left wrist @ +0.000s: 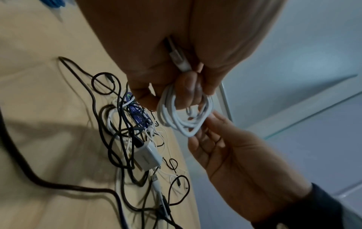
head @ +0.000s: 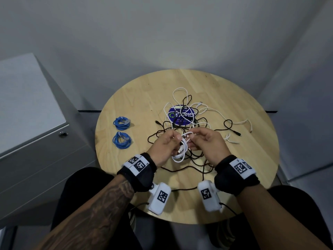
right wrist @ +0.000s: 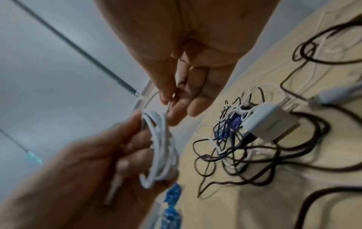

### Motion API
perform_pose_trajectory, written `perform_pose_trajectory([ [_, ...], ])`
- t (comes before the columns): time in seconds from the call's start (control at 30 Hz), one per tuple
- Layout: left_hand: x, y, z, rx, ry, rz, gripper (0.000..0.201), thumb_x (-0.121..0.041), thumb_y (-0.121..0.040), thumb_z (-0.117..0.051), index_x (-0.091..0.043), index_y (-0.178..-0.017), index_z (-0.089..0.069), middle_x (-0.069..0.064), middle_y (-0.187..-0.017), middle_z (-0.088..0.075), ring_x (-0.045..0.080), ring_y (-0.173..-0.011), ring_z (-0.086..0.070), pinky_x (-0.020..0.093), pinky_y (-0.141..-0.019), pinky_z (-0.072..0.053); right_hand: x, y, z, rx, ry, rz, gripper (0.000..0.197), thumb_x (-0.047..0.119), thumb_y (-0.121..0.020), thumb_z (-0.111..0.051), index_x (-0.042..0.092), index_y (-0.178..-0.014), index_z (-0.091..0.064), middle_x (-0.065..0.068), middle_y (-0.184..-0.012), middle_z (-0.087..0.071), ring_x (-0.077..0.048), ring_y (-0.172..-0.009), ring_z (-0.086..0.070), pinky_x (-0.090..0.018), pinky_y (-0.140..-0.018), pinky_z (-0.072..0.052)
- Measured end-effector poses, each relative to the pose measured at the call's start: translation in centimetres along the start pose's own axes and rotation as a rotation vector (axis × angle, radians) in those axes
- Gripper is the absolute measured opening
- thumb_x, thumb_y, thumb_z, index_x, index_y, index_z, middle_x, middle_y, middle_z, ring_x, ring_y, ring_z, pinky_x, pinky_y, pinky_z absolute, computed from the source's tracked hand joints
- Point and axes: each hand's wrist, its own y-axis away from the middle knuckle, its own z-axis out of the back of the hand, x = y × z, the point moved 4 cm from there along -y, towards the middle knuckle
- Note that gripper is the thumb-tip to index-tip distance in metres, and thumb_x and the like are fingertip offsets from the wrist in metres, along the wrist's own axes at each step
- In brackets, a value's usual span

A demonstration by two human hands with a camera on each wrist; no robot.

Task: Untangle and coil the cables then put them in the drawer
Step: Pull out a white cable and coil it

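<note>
We hold a half-wound white cable (head: 180,150) just above the near middle of the round table (head: 252,159), and it is held up, we judge, so the loops hang free of the mess beneath. Our left hand (head: 166,146) has its fingers curled round the stacked loops, with one plug end trapped against the palm, which keeps the coil from springing apart. Our right hand (head: 207,143) pinches the loose strand between thumb and fingertip at the top of the coil, the other fingers fairly straight, likely feeding the next turn. Beyond the hands, toward twelve o'clock, lies the tangle of black and white cables (head: 189,116) spread over a blue round sticker (head: 181,115); a white charger block (left wrist: 149,156) sits in it, seen only from the wrists. At nine o'clock two blue coils (head: 122,131) lie side by side, tied and set apart, apparently finished. Farther left stands a grey cabinet (head: 32,112) with its drawer (head: 45,150) closed, so nothing is stored yet. How many separate cables the tangle holds we cannot tell, since they cross and hide each other. The right wrist view is blurred, and our hands cover the coil's far side and how much strand remains.
</note>
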Motion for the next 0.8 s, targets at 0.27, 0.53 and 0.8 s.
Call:
perform_pose_trajectory([
  [0.27,0.4,0.3,0.0,-0.002,0.099,0.03,0.006,-0.014,-0.101,-0.046,-0.012,-0.096,-0.049,0.006,-0.078,-0.061,0.015,-0.065,-0.059,0.026,-0.057,-0.047,0.4,1.0,-1.6,0.147,-0.216,-0.08,0.033,-0.005,-0.096,-0.049,0.016,-0.112,-0.068,-0.006,-0.087,-0.07,-0.016,-0.076,-0.064,-0.023,-0.068,-0.055],
  [0.53,0.9,0.3,0.2,-0.095,0.22,0.05,0.015,-0.011,-0.09,-0.057,-0.01,-0.098,-0.045,0.007,-0.077,-0.06,0.01,-0.057,-0.056,0.02,-0.051,-0.044,-0.1,1.5,-2.7,0.229,-0.146,0.055,0.049,0.009,-0.079,-0.079,0.022,-0.123,-0.06,-0.01,-0.106,-0.071,-0.017,-0.095,-0.068,-0.034,-0.083,-0.056],
  [0.8,0.2,0.5,-0.4,-0.055,0.41,0.117,0.01,-0.011,-0.087,-0.052,-0.012,-0.088,-0.042,0.003,-0.073,-0.046,0.005,-0.051,-0.038,0.018,-0.046,-0.027,-0.1,1.3,-2.1,0.123,-0.188,0.04,0.024,0.001,-0.088,-0.068,0.009,-0.109,-0.06,-0.01,-0.092,-0.072,-0.019,-0.082,-0.07,-0.027,-0.073,-0.056],
])
